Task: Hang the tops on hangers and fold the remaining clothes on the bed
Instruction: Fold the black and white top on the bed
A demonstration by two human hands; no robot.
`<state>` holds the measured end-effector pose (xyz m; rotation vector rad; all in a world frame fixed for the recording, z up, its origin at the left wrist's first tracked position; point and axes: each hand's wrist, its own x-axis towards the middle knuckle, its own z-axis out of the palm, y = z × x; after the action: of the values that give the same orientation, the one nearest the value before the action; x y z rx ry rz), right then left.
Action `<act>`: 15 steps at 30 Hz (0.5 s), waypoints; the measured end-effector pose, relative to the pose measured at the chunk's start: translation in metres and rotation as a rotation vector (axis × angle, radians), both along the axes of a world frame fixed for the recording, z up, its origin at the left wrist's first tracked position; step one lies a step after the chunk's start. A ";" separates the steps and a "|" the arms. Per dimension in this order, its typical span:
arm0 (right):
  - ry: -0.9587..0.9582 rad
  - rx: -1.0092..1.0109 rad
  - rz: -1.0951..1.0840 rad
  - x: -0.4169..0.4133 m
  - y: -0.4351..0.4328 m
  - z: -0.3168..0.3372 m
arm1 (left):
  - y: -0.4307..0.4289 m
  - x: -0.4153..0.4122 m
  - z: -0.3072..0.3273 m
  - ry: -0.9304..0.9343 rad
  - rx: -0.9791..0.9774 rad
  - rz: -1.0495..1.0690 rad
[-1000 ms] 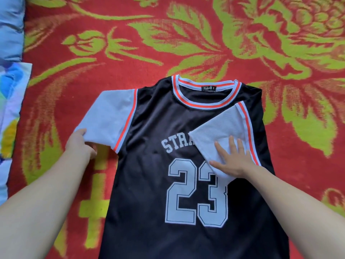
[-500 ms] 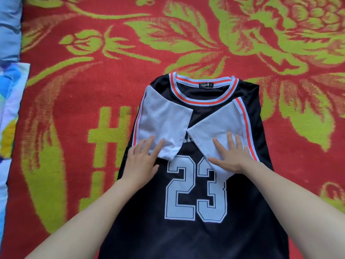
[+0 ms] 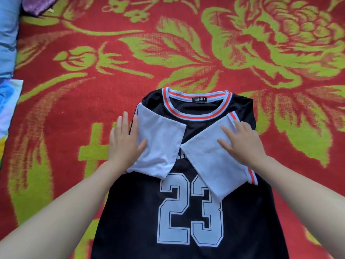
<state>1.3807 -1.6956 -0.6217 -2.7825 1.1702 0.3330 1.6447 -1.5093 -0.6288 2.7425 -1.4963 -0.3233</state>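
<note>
1. Bedspread (image 3: 56,113), red with green flowers, fills the view.
2. Black jersey (image 3: 134,212) numbered 23 lies flat on it, front up, collar farthest from the person.
3. White left sleeve (image 3: 160,143) and right sleeve (image 3: 211,165) lie folded across its chest.
4. Left hand (image 3: 125,144) and right hand (image 3: 244,144) press flat on those sleeves, fingers straight, gripping nothing.

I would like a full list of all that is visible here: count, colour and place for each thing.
blanket: one, red with green flowers, under everything
jersey: one, black with white sleeves, flat on the blanket, sleeves folded onto its chest
blue cloth: one, light blue, upper left edge
purple cloth: one, purple, top left corner
printed cloth: one, white and blue, left edge
left hand: one, flat on the left sleeve's edge
right hand: one, flat on the right sleeve
</note>
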 end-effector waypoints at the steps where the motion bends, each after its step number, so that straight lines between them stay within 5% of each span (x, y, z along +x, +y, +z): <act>1: 0.024 -0.001 -0.034 -0.003 -0.005 -0.004 | -0.006 -0.001 -0.002 0.014 0.120 -0.019; 6: -0.099 -0.063 0.069 -0.014 0.005 -0.027 | -0.018 -0.035 -0.023 0.048 0.408 -0.219; 10: -0.460 -0.099 0.400 0.020 0.057 -0.035 | -0.016 -0.035 -0.032 0.145 0.182 -0.146; 12: -0.437 -0.125 0.520 0.043 0.089 -0.043 | -0.014 -0.026 -0.031 0.195 0.022 -0.094; 15: -0.265 -0.132 0.521 0.072 0.114 -0.055 | -0.007 -0.013 -0.028 0.173 0.082 0.064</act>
<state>1.4527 -1.5820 -0.6772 -3.0878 0.4147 -0.0822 1.6314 -1.5163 -0.6567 2.7334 -1.3795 -0.6160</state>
